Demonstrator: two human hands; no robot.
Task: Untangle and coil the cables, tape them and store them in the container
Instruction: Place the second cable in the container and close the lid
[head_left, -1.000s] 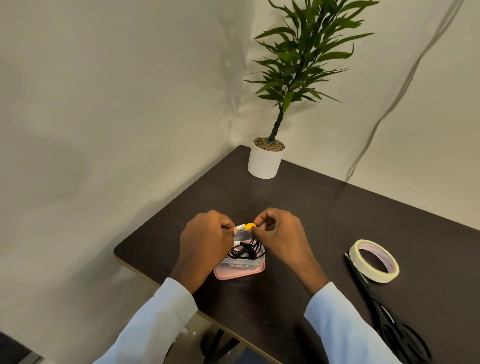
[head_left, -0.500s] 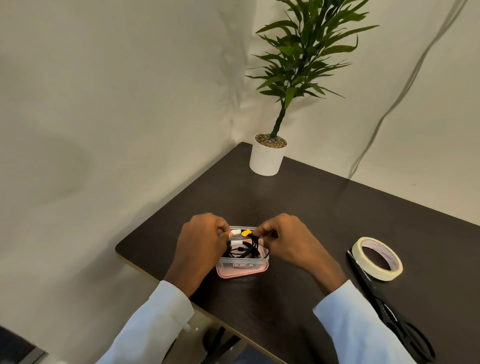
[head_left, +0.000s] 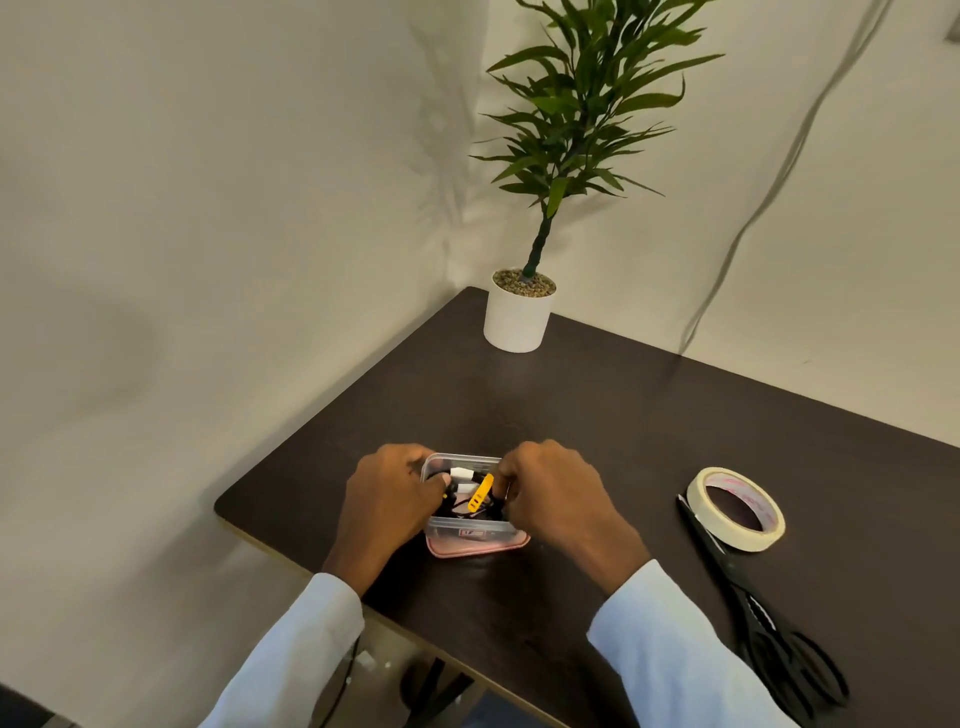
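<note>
Both hands curled on black cables (head_left: 470, 512) inside clear container (head_left: 467, 532), left hand (head_left: 387, 501) at 9 o'clock, right hand (head_left: 553, 493) at 3. Better to press coils flat, tucking yellow plug (head_left: 480, 492) below the rim.

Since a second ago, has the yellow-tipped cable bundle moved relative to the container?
Yes. The cable bundle has dropped from above the container rim to inside it, both hands following it down.

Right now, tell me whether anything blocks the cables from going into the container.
Nothing visible does. The cables already sit inside the open container, with the left hand and right hand pressing them in.
</note>
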